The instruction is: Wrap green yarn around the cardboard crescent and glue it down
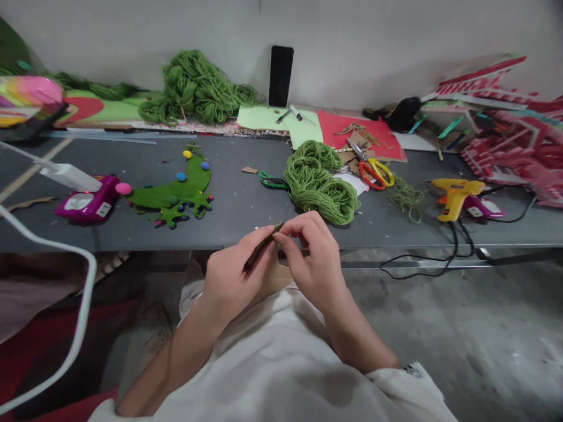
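In front of my body, just off the table's near edge, my left hand (233, 272) is closed round a narrow dark green-brown piece (257, 251). Its exact kind is hard to make out. The fingertips of my right hand (310, 252) pinch at the upper end of that same piece. A looped hank of green yarn (323, 187) lies on the table beyond my right hand. Left of my hands rests a green yarn-covered frog-like shape (176, 190) with small coloured balls on it. A green-handled cutter (273, 180) pokes out beside the hank.
Orange-and-yellow scissors (373, 173) and a yellow glue gun (457, 193) with a trailing black cord lie to the right. A purple power block (90, 202) with a white cord is at left. Against the wall stand a black phone (280, 76) and a yarn heap (193, 88).
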A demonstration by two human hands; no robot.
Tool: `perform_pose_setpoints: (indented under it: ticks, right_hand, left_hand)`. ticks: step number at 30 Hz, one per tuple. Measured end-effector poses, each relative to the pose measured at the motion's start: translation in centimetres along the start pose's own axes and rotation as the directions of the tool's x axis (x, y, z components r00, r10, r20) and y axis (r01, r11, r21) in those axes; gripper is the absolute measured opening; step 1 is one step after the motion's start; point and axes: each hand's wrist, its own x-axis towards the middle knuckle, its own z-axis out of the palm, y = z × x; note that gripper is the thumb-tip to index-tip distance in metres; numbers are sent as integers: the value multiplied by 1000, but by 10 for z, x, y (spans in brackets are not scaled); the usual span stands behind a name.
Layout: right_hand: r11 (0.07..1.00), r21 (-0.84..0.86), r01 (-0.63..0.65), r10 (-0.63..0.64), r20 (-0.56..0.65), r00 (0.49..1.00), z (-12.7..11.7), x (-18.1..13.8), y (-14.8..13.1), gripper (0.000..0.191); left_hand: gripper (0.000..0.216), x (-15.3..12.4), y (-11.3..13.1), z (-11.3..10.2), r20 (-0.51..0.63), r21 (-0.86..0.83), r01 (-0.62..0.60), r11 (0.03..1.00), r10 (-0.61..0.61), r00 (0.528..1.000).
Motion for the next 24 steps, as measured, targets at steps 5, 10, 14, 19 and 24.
perform_pose_setpoints:
  ticks: [5,10,14,19,24]
  right_hand:
    - [1000,-9,18,-18,15,1000,-2,0,-1,11]
    - [999,-16,31,-30,23,999,-4,-1,-1,12]
    - [999,-17,34,-34,22,999,-5,0,-3,14]
    - [1000,14,26,-26,16,1000,-5,0,-4,14]
    - [1000,22,3,-4,22,1000,-4,-1,-2,13]
  left_hand:
    - [28,-1,0,0,11,-4,20,1000,-20,1000]
    - [28,0,2,-1,12,-16,50,999,-50,999]
    - [29,2,5,-2,-2,-4,95,995,-95,995]
    - [48,0,6,-2,-40,-9,171,985,-171,984]
    - [57,-3,5,0,-63,-32,185,982,-186,980]
